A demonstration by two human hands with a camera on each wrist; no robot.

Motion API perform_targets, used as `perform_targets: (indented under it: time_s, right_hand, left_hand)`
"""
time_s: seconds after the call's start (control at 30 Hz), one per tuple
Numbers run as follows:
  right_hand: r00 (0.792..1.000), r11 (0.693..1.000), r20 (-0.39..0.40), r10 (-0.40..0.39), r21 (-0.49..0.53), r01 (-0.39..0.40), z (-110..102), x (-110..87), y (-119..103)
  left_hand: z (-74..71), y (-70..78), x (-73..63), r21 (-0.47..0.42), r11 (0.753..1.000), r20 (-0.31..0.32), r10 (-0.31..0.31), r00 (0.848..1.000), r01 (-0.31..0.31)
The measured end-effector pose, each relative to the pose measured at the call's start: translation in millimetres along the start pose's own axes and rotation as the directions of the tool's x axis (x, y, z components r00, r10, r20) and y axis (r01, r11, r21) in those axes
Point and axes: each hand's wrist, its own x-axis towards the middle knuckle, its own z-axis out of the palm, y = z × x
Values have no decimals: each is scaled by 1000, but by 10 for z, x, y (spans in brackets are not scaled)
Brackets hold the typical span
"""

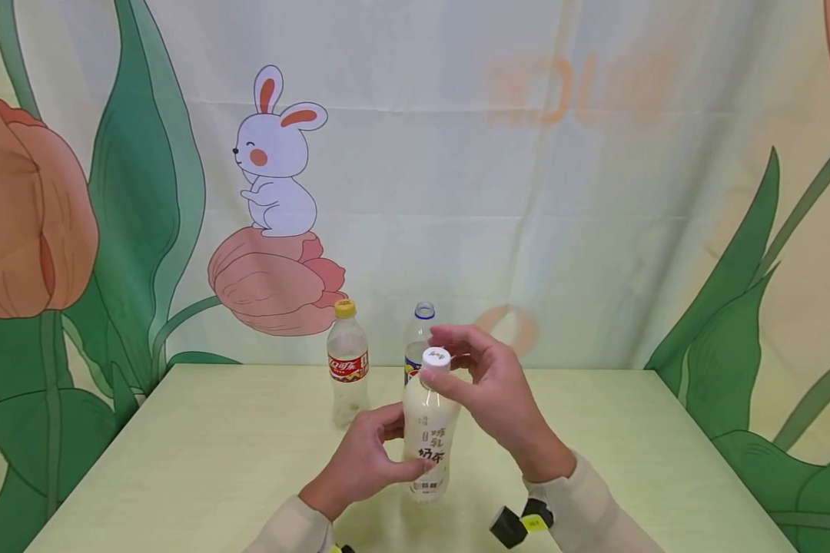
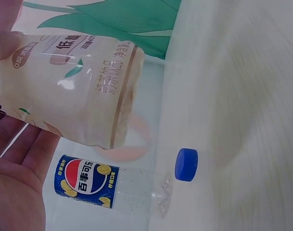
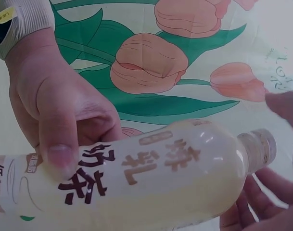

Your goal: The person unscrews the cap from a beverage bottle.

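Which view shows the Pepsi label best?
The left wrist view: the Pepsi label faces that camera, its logo plain. In the head view only part shows, the milk tea bottle hiding much of it. The right wrist view doesn't show it.

Both arms reach in over the worktop (image 1: pixel 249 468) from its near side, slanting toward each other, with pale sleeves (image 1: pixel 584 499) down to the wrists. The left hand (image 1: pixel 360 458) sits lower, its thumb (image 1: pixel 410 468) pointing toward the worktop's right edge and its fingers curled round opposite, in a holding grip. The right hand (image 1: pixel 494 384) is raised higher, index finger (image 1: pixel 459 336) arched and thumb (image 1: pixel 449 385) reaching toward the left edge, a gap between them; whether their tips press is unclear.
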Motion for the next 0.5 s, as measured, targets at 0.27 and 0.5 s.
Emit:
perform_targets:
  time_s: [0.27,0.5]
  right_hand:
    - [981,982,-167,97,-145,-121,42,9,-95]
    - [982,983,-173,74,-155,-102,40,2,-123]
  left_hand:
    - [12,-12,-1,-5,1000,4,21,1000,-21]
    - [16,-27,-13,-8,1000,4,21,1000,-21]
